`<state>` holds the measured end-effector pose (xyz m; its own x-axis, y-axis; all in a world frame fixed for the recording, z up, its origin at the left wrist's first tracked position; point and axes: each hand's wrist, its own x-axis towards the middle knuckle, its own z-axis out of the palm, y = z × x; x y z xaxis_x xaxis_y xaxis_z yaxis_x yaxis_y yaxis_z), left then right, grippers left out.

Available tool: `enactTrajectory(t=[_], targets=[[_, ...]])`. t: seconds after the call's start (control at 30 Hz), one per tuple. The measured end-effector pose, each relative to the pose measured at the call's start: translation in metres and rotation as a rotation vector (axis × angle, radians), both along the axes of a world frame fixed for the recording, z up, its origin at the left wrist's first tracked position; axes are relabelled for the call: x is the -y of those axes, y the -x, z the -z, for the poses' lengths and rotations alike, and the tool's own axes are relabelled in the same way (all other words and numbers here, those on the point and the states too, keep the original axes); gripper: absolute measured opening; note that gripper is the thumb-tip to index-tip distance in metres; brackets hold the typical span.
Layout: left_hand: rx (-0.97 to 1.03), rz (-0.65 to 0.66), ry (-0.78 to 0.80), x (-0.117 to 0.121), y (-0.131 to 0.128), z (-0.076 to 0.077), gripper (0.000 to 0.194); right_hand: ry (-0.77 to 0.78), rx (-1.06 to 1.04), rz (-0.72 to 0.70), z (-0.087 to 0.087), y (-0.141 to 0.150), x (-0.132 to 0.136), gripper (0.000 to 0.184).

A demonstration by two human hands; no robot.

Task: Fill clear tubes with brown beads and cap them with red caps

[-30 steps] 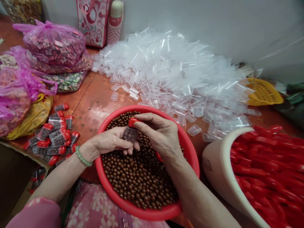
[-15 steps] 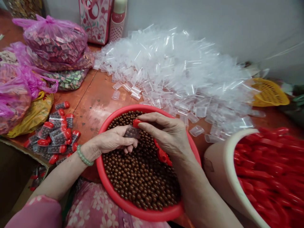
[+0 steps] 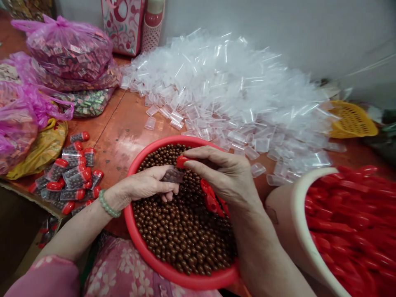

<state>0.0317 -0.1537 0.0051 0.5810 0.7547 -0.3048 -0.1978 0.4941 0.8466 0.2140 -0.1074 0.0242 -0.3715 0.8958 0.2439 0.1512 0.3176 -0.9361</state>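
Note:
My left hand (image 3: 151, 181) grips a small clear plastic case (image 3: 173, 175) with brown balls inside, above a red basin (image 3: 133, 243). Between the thumb and fingertips of my right hand (image 3: 222, 169) is a red plastic cap (image 3: 182, 161), close to the case's end; whether they touch I cannot tell. Shiny brown candy balls (image 3: 182, 231) fill the basin. Under my right hand, red plastic pieces (image 3: 212, 198) rest on the balls, partly hidden by that hand.
Red-capped filled cases (image 3: 74, 177) lie heaped on the table at left, beside purple plastic bags (image 3: 71, 53) and a yellow bag (image 3: 43, 148). Clear cases (image 3: 216, 90) form a large pile at the back. A cream bucket (image 3: 287, 202) of red caps stands right, near a yellow basket (image 3: 352, 119).
My right hand has shifted slightly right, and the cap has come with it. The case has tilted in my left hand. More of the red pieces in the basin now shows.

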Motion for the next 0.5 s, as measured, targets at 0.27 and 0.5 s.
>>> enactTrajectory(t=[0.27, 0.5], targets=[[0.022, -0.025, 0.012, -0.001, 0.0, 0.001, 0.025, -0.144, 0.147, -0.059, -0.002, -0.002, 0.001, 0.014], [0.033, -0.066, 0.041, 0.0, 0.0, 0.0, 0.034, -0.239, 0.291, 0.008, -0.008, -0.017, 0.0, 0.011]])
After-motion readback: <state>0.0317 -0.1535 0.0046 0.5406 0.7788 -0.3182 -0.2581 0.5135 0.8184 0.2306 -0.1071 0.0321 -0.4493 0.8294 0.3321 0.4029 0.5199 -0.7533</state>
